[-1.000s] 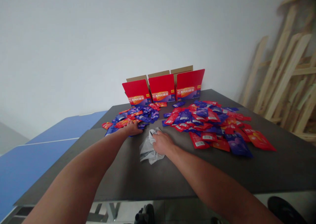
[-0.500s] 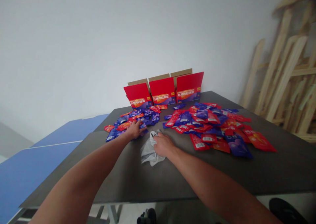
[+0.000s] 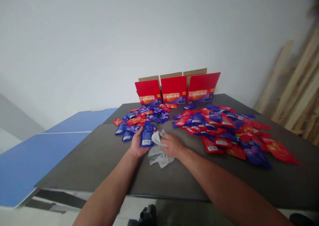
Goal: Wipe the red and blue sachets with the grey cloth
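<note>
A blue pouch (image 3: 147, 135) with a white barcode label lies across the palm of my left hand (image 3: 137, 144), its fingers wrapped round the sides. Close by on the right, my right hand (image 3: 172, 145) grips a crumpled grey cloth (image 3: 159, 154), whose upper fold comes up against the pouch's edge. The rest of the cloth droops onto the table. Behind my left hand spreads a smaller pile of red and blue pouches (image 3: 134, 120). A larger pile of the same pouches (image 3: 219, 123) covers the right side.
Three open red boxes (image 3: 173, 94) stand in a row at the back of the dark table (image 3: 104, 166). A blue table (image 3: 67, 143) with white lines adjoins on the left. Wooden planks (image 3: 294, 93) lean at the right, against a pale wall (image 3: 99, 46).
My left hand has come back from the smaller pile with a blue pouch in it. My right hand has lifted part of the cloth toward the pouch. The view has shifted slightly.
</note>
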Demonstrator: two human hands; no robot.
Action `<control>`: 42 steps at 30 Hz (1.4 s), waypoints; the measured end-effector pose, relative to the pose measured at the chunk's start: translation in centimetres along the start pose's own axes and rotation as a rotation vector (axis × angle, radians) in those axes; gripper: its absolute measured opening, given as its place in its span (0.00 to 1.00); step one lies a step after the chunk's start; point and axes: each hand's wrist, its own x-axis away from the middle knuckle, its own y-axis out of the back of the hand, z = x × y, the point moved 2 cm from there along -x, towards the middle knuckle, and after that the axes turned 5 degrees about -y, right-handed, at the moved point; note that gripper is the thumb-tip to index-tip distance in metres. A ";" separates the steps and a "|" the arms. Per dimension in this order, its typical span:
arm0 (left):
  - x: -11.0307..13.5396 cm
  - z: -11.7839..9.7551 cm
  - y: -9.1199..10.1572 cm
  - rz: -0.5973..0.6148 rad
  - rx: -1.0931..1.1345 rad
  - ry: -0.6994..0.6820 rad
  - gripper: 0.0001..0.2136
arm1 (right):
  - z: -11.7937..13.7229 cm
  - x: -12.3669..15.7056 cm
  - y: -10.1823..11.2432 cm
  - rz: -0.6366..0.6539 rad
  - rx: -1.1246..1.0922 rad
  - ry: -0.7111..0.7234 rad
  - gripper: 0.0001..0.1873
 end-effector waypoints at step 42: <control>0.3 2.0 0.2 0.370 -0.089 0.425 0.19 | -2.2 0.4 1.1 -0.117 0.268 -0.219 0.22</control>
